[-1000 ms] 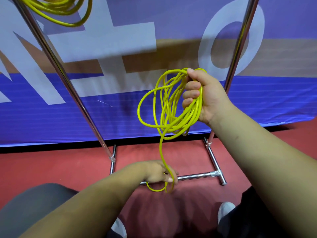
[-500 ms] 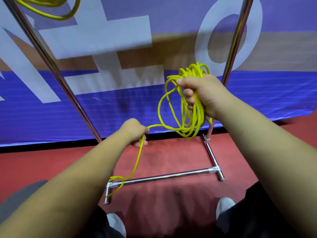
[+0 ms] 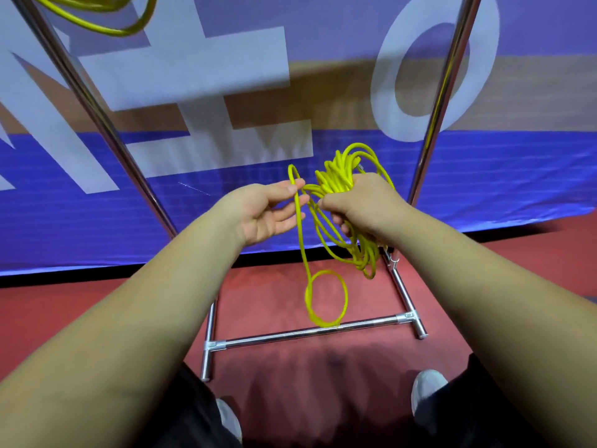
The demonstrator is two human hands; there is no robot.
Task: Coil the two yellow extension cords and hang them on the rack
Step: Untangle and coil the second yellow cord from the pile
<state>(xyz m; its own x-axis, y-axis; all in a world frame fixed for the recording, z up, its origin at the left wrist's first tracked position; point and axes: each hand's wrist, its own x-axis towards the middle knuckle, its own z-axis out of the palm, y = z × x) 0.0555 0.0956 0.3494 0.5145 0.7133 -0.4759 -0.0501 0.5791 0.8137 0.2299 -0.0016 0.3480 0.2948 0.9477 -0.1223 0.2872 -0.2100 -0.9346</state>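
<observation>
My right hand (image 3: 365, 205) grips a bundle of yellow cord (image 3: 342, 176), with loops hanging below the fist. One strand runs from the bundle over the thumb of my left hand (image 3: 265, 211), whose fingers are straight, palm toward the bundle. From there the strand drops and ends in a small hanging loop (image 3: 326, 299) above the floor. A second yellow cord coil (image 3: 106, 17) hangs at the top left, partly cut off by the frame edge. The metal rack's slanted poles (image 3: 97, 124) stand left and right of my hands.
The rack's base bar (image 3: 307, 333) lies on the red floor right under the hanging loop, with feet at both ends. A blue and white banner (image 3: 226, 92) stands just behind the rack. My shoes (image 3: 426, 392) are close to the base.
My left hand rose from the floor bar, drawing the loose strand up to the bundle, and its fingers straightened. My right hand lowered slightly with the coil. The tail now hangs as a small loop.
</observation>
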